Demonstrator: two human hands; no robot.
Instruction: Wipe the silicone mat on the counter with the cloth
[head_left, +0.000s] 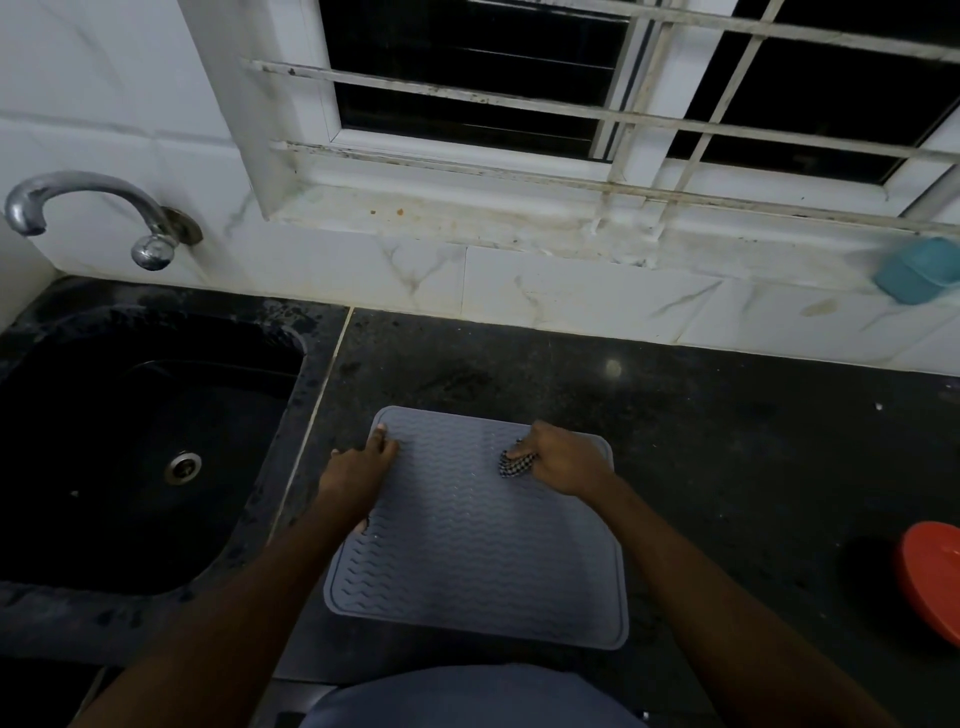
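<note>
Left hand (363, 464), right hand (565, 457) and both forearms (270, 582) are bare; a plain blue-grey garment (470, 696) covers the torso.

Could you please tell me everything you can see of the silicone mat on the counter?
The silicone mat is grey-blue, roughly square with rounded corners, a raised rim and rows of wavy ridges; it looks matte. It lies flat on the black counter, just right of the sink. The left hand presses its far left edge with straight fingers, while the right hand holds a bunched checkered cloth against its far right part.
</note>
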